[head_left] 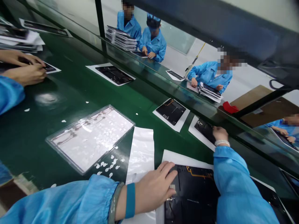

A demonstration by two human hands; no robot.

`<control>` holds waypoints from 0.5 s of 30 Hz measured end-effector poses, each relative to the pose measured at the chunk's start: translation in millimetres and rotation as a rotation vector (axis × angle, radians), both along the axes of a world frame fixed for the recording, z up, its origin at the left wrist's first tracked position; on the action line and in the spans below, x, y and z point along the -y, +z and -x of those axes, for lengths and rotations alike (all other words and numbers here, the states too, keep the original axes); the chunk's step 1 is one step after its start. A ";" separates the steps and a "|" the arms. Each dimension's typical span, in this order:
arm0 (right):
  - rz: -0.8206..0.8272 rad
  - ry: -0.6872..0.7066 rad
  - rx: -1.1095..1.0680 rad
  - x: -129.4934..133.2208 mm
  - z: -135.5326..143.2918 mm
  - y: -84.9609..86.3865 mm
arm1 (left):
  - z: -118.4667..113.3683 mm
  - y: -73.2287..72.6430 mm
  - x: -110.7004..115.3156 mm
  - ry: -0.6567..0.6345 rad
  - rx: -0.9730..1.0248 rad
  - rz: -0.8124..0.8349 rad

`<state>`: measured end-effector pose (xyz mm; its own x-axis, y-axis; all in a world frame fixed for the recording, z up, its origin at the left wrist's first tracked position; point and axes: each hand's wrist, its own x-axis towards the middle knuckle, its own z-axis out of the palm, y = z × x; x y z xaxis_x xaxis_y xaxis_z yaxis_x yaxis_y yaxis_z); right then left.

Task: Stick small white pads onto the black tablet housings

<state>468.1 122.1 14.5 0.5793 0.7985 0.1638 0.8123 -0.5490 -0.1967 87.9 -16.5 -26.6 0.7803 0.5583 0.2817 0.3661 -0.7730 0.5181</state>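
Observation:
My left hand (155, 188) lies on the left edge of a black device panel (196, 197), its fingers stretched out near a small connector and cable. The panel rests on a white sheet (184, 157) and has an orange flat cable along its top. My right hand (220, 133) reaches farther off to another black panel (204, 129), its fingers curled at that panel's near edge; the fingertips are partly hidden. To the left is a clear shallow tray (93, 133) with small round wired parts and white bits. A glossy white strip (141, 152) runs beside my left hand.
Another black panel (171, 110) lies on white paper, with one more (114, 74) farther left. Loose white stickers (113, 161) dot the green table (77, 90). A co-worker's hands (25, 70) work at far left near a stack (21, 40). A glass partition runs behind.

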 end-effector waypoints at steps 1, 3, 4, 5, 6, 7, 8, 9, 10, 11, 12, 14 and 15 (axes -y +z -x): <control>0.067 -0.007 -0.074 -19.3 17.9 -8.4 | 0.1 -0.5 0.1 -0.011 -0.007 -0.014; 0.176 0.025 -0.208 -56.0 55.0 -25.6 | 0.4 -1.8 0.2 -0.024 -0.009 -0.037; 0.217 0.032 -0.256 -71.9 72.6 -32.9 | 0.5 -2.5 0.1 -0.027 -0.003 -0.043; 0.246 0.036 -0.292 -85.6 88.6 -38.4 | 0.6 -3.2 -0.1 -0.029 0.005 -0.045; 0.265 0.036 -0.317 -97.1 102.4 -41.8 | 0.6 -4.0 -0.2 -0.034 0.012 -0.044; 0.276 0.035 -0.331 -106.4 113.8 -43.1 | 0.6 -4.9 -0.4 -0.040 0.016 -0.043; 0.281 0.033 -0.337 -113.9 122.8 -42.5 | 0.5 -5.7 -0.6 -0.045 0.019 -0.045; 0.281 0.032 -0.334 -119.8 129.8 -40.5 | 0.3 -6.5 -0.7 -0.048 0.023 -0.052; 0.278 0.034 -0.324 -124.5 135.2 -37.6 | 0.2 -7.0 -0.8 -0.051 0.026 -0.063; 0.271 0.039 -0.308 -128.0 139.4 -34.3 | 0.1 -7.4 -0.9 -0.052 0.031 -0.077; 0.260 0.048 -0.289 -130.5 143.1 -30.8 | 0.2 -7.5 -0.9 -0.052 0.035 -0.089; 0.223 0.088 -0.249 -132.2 150.4 -24.0 | 0.4 -7.2 -0.9 -0.057 0.041 -0.103; 0.195 0.124 -0.232 -131.4 154.4 -20.5 | 0.5 -7.2 -0.9 -0.062 0.044 -0.109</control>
<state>313.7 253.5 -6.1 0.4796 0.8687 -0.1239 0.8213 -0.4941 -0.2851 87.5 -15.5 -33.8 0.7977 0.4738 0.3730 0.2946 -0.8459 0.4446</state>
